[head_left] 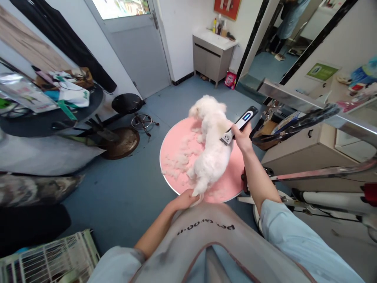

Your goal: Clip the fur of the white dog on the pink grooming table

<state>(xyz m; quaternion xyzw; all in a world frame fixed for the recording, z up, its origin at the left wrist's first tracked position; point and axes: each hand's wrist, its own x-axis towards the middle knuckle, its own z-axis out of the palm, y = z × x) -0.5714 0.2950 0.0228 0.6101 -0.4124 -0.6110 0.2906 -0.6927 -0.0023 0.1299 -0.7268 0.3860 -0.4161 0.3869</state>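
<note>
1. Nearest you, your left hand [187, 199] appears closed around the tail [200, 185], with the dog [212, 147] stretching away from it toward 1 o'clock.
2. The dog stands on the round pink worktop [169, 143], its long axis near 6-to-12, rump toward you; loose fur [180, 159] lies on its 9 o'clock side.
3. Farther out, your right hand [244, 138] is wrapped around the clipper [242, 120]. From that hand, the dog's back lies at 9 o'clock, so your right is nearer the mid-back.
4. The clipper slants from 2 down to 8, across the dog's line, its blade end [225, 140] at the back; you cannot tell contact.
5. Farthest, the dog's head [206, 105] sits at 11 from your right hand.
</note>
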